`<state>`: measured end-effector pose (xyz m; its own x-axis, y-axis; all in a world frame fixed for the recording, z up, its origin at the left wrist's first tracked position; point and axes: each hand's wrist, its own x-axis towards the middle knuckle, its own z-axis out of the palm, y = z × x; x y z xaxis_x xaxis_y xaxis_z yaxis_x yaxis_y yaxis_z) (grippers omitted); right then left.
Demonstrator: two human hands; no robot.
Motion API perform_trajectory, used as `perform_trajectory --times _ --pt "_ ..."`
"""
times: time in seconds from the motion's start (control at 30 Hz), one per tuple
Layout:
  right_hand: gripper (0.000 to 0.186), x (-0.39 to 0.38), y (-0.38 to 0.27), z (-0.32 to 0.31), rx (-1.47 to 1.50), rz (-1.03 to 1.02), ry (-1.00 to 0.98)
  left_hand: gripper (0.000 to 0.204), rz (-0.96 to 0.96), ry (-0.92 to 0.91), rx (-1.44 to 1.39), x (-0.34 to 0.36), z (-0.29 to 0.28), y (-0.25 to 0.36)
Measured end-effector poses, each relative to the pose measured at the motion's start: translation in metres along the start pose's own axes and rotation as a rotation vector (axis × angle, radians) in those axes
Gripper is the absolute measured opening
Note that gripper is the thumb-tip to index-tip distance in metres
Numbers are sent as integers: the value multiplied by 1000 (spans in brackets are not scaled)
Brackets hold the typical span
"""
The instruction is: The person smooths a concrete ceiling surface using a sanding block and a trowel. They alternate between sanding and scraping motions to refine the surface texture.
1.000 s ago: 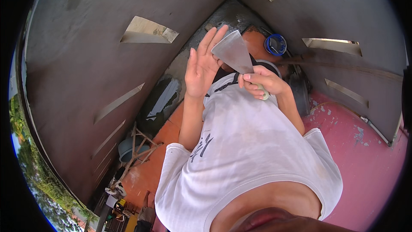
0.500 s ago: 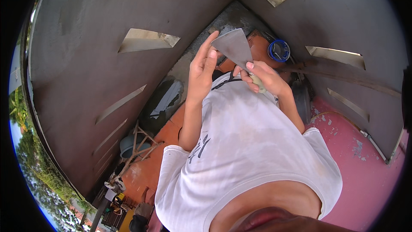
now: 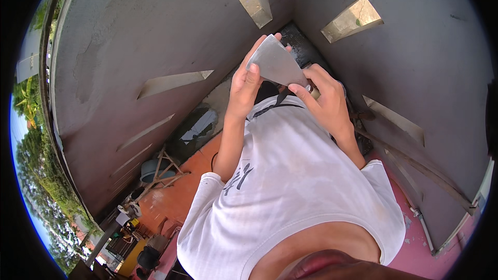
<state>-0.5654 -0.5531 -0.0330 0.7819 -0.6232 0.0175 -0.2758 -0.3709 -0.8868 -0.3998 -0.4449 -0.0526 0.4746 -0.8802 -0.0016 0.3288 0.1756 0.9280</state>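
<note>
A wide putty knife (image 3: 276, 61) with a flat grey metal blade is held up in front of my chest, its blade slanting up and to the left. My left hand (image 3: 243, 89) grips the blade's left edge, thumb on the near face and fingers behind it. At the handle end, my right hand (image 3: 329, 105) has its thumb at the base of the blade and its fingers bent around the pale handle, which is mostly hidden.
Grey walls (image 3: 129, 36) with slanted slot openings (image 3: 354, 19) meet in a corner ahead. A wooden plank (image 3: 415, 163) leans at the right. To the left, a wooden frame (image 3: 165, 172) stands by a grey tub (image 3: 150, 170) on orange floor (image 3: 197, 168), near a wet dark patch (image 3: 194, 129).
My left thumb has come onto the blade, which now rests between thumb and fingers. My right hand has shifted its grip on the handle. The view has tilted, and the blue-rimmed bucket is largely hidden.
</note>
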Motion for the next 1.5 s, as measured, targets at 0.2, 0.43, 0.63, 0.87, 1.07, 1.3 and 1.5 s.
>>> perform_trajectory --times 0.2,0.43,0.63,0.87,1.07,1.3,1.5 --pt "24 26 26 -41 247 71 -207 65 -22 133 -29 33 36 -7" --pt "24 60 53 -56 337 36 -382 60 32 267 42 53 41 -15" --pt "26 65 50 -60 495 195 -316 55 -25 170 70 76 41 -17" --pt "30 74 65 -94 509 152 -123 32 1222 988 1303 156 -126 39" --pt "34 98 88 -110 336 247 104 27 1478 929 1912 165 -215 38" --pt "33 92 86 -91 364 340 116 32 1533 982 1841 162 -215 36" --pt "30 89 92 -82 274 390 -106 32 1522 1009 1872 169 -212 41"
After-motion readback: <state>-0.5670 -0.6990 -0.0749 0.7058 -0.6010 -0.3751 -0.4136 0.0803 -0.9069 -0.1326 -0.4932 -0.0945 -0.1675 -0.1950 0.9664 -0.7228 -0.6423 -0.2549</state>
